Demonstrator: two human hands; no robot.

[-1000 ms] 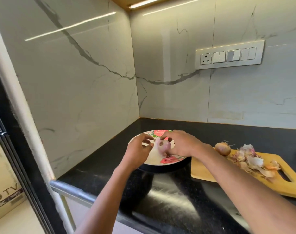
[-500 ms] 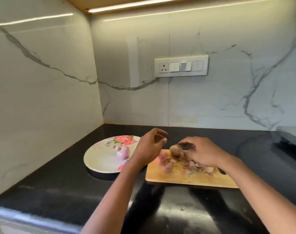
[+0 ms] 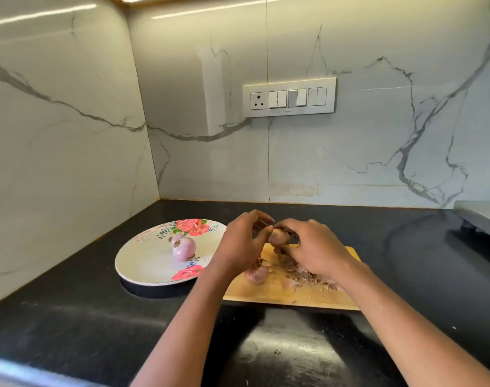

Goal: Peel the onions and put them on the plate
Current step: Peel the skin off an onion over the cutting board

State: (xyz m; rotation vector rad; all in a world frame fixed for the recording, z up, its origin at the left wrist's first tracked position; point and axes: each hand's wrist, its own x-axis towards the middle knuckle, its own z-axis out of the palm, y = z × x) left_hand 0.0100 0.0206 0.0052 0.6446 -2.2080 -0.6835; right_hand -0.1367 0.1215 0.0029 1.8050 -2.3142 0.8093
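A peeled pink onion (image 3: pixel 183 248) lies on the white flowered plate (image 3: pixel 143 263) at the left. Over the wooden cutting board (image 3: pixel 291 291) my right hand (image 3: pixel 313 250) grips a brown unpeeled onion (image 3: pixel 277 237). My left hand (image 3: pixel 242 241) is right beside it, fingers curled, thumb and fingertips touching the onion's top. Another onion (image 3: pixel 257 273) lies on the board under my left wrist, partly hidden.
Loose onion skins (image 3: pixel 302 275) litter the board. The plate rests on a dark round base on the black countertop (image 3: pixel 70 317). Marble walls close off the back and left. A switch panel (image 3: pixel 289 97) is on the back wall. A grey raised slab (image 3: pixel 481 216) is at right.
Both hands left the peeled onion on the plate and moved right to the board. My right hand picked up the brown onion, and my left hand has closed in on it.
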